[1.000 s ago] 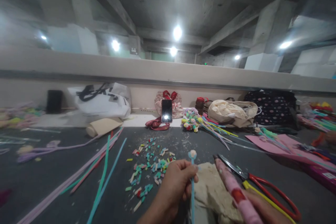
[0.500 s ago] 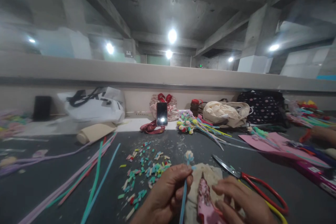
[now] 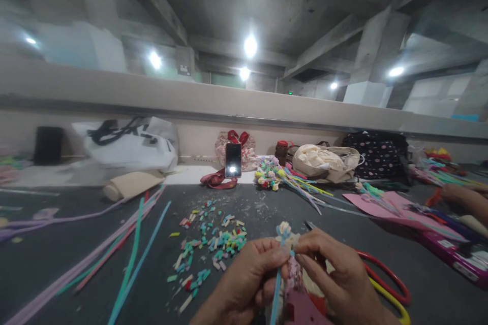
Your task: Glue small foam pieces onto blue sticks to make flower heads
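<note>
My left hand pinches a thin blue stem that carries a small cream and blue flower at its top. My right hand is closed too, its fingertips meeting the left hand's at the stem just under the flower. Below the hands a pink glue gun lies on a cream cloth, both mostly hidden by my hands. Red-handled scissors lie just right of my right hand.
Small coloured cut bits are scattered left of my hands. Long pink, green and blue strips lie further left. A phone, bags and a bunch of finished flowers line the back. Another person's arm rests at far right.
My right hand let go of the pink glue gun, laid it on the cloth, and moved up to the stem under the flower. The left hand kept its hold.
</note>
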A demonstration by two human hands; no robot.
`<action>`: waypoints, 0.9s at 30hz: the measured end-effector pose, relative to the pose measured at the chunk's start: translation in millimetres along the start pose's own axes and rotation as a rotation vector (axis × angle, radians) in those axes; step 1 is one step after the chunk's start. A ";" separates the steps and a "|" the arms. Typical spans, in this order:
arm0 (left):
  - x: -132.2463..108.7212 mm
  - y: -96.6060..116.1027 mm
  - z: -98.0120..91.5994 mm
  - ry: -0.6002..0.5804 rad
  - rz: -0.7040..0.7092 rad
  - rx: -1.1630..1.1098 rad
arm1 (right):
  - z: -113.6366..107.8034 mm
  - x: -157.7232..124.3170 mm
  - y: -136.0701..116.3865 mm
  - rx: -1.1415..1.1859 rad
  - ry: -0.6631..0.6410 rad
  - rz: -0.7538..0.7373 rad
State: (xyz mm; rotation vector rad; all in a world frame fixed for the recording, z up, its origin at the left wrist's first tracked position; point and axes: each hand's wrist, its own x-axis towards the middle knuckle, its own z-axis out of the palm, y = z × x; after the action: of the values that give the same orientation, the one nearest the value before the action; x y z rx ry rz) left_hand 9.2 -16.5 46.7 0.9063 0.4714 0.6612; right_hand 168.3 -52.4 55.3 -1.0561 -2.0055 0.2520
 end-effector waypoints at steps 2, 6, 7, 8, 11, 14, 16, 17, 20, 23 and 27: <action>0.1 -0.3 0.0 0.007 0.006 0.006 | 0.0 0.3 -1.8 -0.023 -0.013 0.043; 1.7 -0.5 -0.4 0.057 0.011 0.055 | -5.3 1.4 -1.8 0.008 -0.030 0.178; 2.3 -0.3 -0.3 0.081 0.004 0.079 | -7.6 1.9 -0.7 0.027 -0.027 0.206; 3.0 -0.1 0.0 0.105 -0.005 0.101 | -10.0 2.4 0.6 0.042 -0.023 0.225; 4.7 -0.2 1.7 0.182 -0.056 0.151 | -16.4 3.9 4.6 0.059 -0.022 0.236; 4.7 -1.9 3.9 0.257 -0.074 0.248 | -20.8 5.2 6.1 0.046 -0.054 0.215; 3.7 -3.5 5.4 0.283 -0.021 0.340 | -24.0 6.2 5.7 0.030 -0.083 0.195; 3.1 -4.3 6.1 0.287 0.011 0.379 | -26.0 6.8 5.5 0.023 -0.102 0.183; 2.2 -6.0 7.6 0.298 0.040 0.473 | -33.0 9.4 5.3 0.000 -0.168 0.139; 3.3 -7.9 6.0 0.281 0.021 0.551 | -38.1 13.4 6.4 -0.025 -0.230 0.086; 4.7 -9.7 2.1 0.264 0.025 0.653 | -38.2 19.5 8.0 -0.038 -0.292 0.010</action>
State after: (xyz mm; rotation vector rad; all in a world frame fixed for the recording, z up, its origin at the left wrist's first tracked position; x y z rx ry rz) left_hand 16.9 -18.7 39.3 1.4471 0.9450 0.6621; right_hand 195.9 -40.0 86.7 -1.1046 -2.2720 0.3944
